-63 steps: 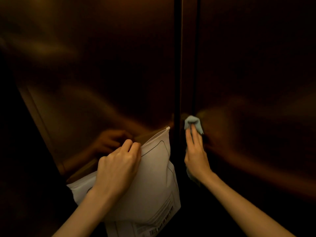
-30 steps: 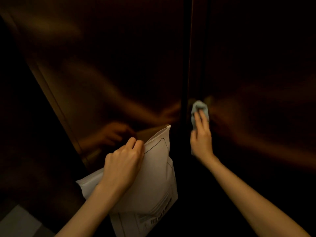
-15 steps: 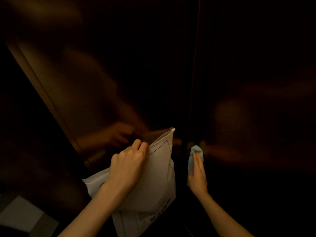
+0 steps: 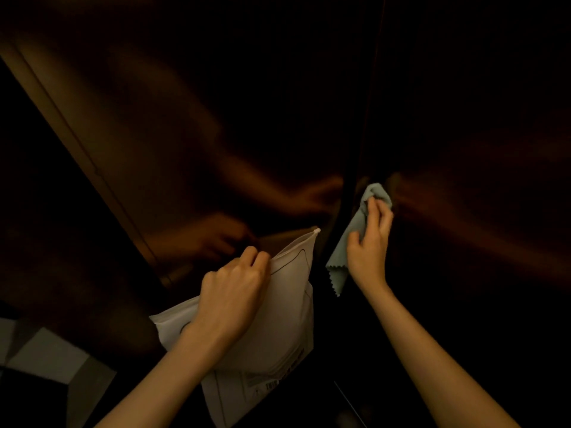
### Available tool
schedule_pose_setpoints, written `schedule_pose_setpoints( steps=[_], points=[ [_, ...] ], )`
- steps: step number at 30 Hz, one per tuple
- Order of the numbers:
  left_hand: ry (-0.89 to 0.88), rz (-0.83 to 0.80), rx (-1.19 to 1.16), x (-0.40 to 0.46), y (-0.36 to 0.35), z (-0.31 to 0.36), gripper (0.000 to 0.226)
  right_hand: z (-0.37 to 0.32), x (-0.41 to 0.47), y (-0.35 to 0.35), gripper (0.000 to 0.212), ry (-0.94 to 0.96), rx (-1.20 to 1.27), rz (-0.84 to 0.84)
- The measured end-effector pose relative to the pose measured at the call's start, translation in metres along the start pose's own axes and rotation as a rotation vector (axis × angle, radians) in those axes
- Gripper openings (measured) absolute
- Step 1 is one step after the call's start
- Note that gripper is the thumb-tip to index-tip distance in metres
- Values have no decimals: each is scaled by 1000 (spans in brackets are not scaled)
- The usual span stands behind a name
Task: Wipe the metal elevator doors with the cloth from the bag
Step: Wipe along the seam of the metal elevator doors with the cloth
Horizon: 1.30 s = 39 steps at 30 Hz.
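Dark bronze metal elevator doors [image 4: 191, 143] fill the view, dimly lit, with the centre seam [image 4: 364, 125] running top to bottom. My right hand [image 4: 369, 242] holds a pale blue cloth [image 4: 349, 242] against the right door just beside the seam; a zigzag-edged corner hangs loose below the hand. My left hand [image 4: 234, 295] grips the top edge of a white plastic zip bag [image 4: 278, 329] held up in front of the left door. Blurred reflections of both hands show in the metal.
The left door frame [image 4: 71, 134] slants down from the upper left. Pale floor tiles [image 4: 46, 356] show at the lower left corner. The rest of the scene is very dark.
My right hand has slid the cloth up the seam from its lower spot, and a corner of the cloth now hangs free. The bag in my left hand has stayed put.
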State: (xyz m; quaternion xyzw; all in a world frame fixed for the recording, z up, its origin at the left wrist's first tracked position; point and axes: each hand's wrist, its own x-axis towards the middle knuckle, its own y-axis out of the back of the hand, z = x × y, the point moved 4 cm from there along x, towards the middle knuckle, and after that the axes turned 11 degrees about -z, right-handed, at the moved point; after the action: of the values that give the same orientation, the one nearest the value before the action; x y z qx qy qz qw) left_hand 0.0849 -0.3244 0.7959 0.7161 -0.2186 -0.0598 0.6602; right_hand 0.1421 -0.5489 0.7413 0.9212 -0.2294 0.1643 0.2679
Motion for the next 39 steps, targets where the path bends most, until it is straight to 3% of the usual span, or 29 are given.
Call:
schedule_pose_setpoints(
  steps=[6, 10, 13, 17, 20, 25, 31, 33, 39],
  points=[
    [11, -34, 9, -1, -10, 0, 24, 86, -68, -38, 74, -361, -6, -309],
    [1, -29, 16, 0, -11, 4, 24, 106, -87, -47, 79, -507, 100, -529],
    [-8, -21, 7, 0, -13, 4, 24, 89, -75, -38, 68, -513, 125, -391],
    [-20, -39, 7, -1, -20, 4, 23, 48, -44, -22, 63, -361, 90, -161],
    [-21, -58, -1, -1, -26, 3, 23, 41, -34, -19, 62, -279, 100, -102],
    [-30, -103, 0, 0, -39, 8, 25, 94, -64, -36, 69, -313, -21, -244],
    [-64, -149, -6, 0, -54, 13, 28, 143, -101, -66, 85, -498, -110, -722],
    [-78, -163, -2, -4, -60, 15, 28, 143, -106, -66, 82, -512, -100, -715],
    [-106, -156, -47, -7, -72, 20, 25, 100, -88, -53, 73, -392, 104, -375]
  ],
)
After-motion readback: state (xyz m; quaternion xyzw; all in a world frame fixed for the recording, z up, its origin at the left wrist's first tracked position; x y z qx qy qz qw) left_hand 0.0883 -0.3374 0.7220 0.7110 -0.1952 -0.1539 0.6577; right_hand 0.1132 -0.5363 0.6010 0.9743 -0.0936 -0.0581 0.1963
